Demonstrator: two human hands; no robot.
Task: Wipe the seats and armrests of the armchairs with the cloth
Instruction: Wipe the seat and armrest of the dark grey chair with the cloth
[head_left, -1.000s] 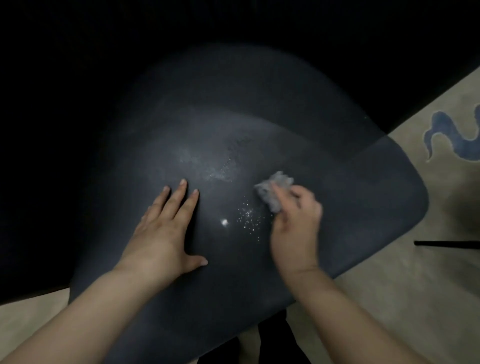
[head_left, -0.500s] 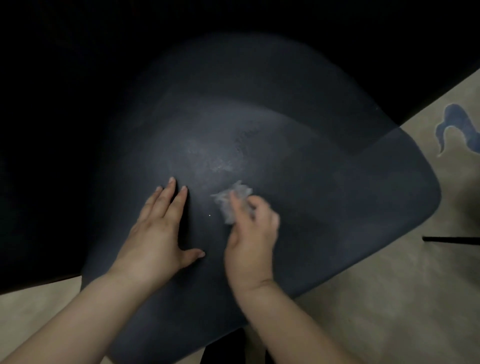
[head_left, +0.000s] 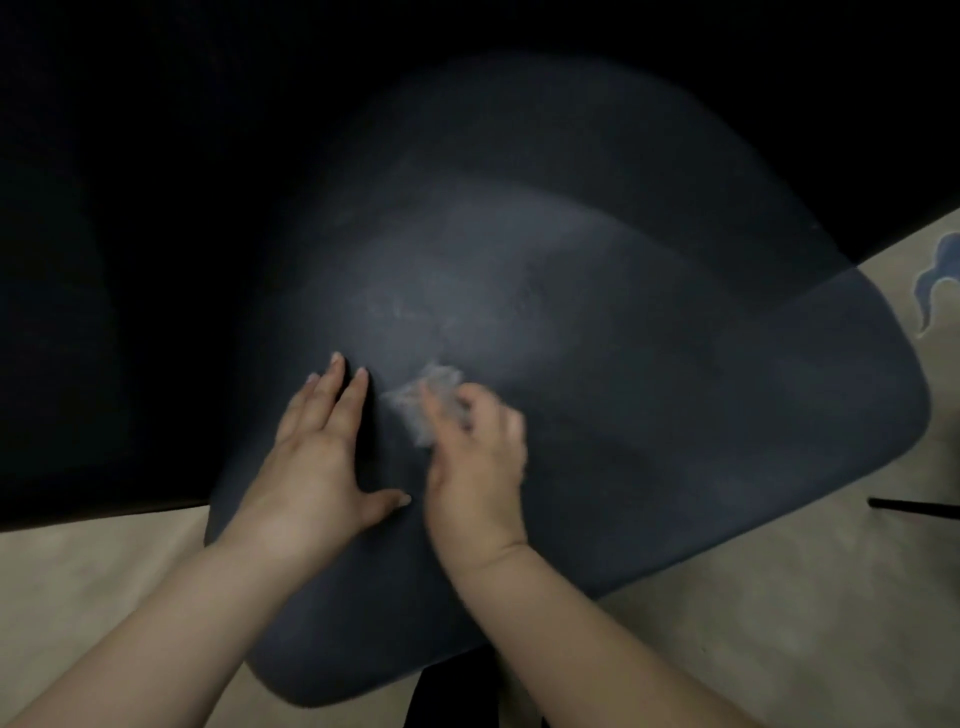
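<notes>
A home: dark armchair (head_left: 623, 364) on patterned rug (head_left: 930, 280).

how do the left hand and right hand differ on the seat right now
The left hand lies flat with fingers straight and spread; the right hand has fingers curled. The left hand holds nothing; the right hand grips the cloth. The left hand looks sharp, the right hand blurred. Both rest on the dark seat.

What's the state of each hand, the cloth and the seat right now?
left hand: open, flat on the seat, fingers straight.
right hand: grips the cloth, motion-blurred.
cloth: crumpled, pressed on the seat beside the left fingers.
seat: dark, faint pale smears near its middle.
</notes>
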